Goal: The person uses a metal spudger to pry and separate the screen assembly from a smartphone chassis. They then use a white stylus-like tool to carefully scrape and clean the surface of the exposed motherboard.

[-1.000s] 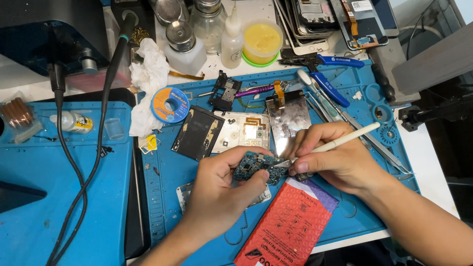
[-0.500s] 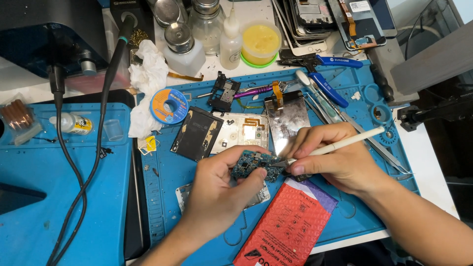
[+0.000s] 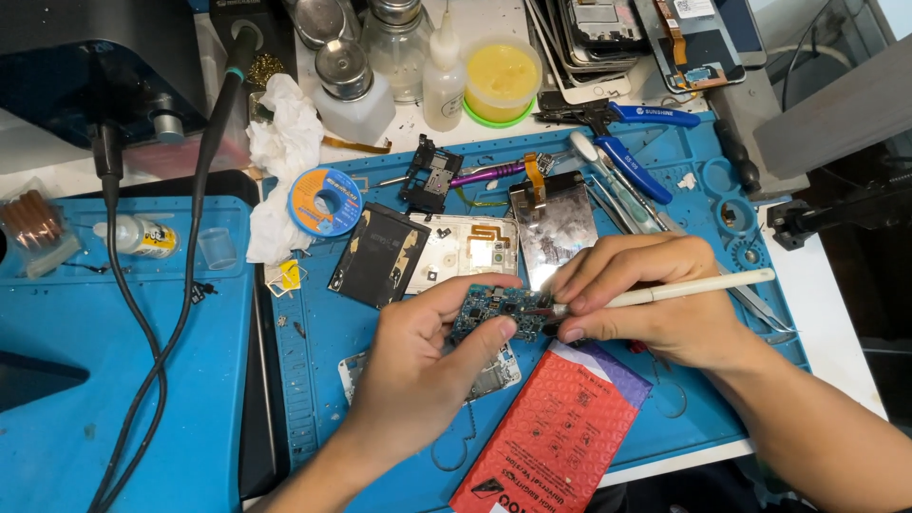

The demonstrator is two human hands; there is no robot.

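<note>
Blue repair mat [image 3: 361, 332], cluttered. Left hand [image 3: 423, 366] pinching small circuit board [image 3: 499, 312] just above mat; right hand [image 3: 651, 299] closed around white pen-like tool [image 3: 698, 287], tip at board. Light, stiff, probably fragile; best held by edges.

Red bubble pouch [image 3: 556, 442] below hands

Circuit board [image 3: 499, 312]: small, dark blue-green, densely populated with components. It is held clear of the blue work mat, roughly level, pinched at its left and lower edges by fingers, above a pale phone frame.

White-handled tool [image 3: 686, 288]: slender, pale, rod-shaped. It lies nearly horizontal, handle extending right, its tip meeting the board's right edge.
</note>
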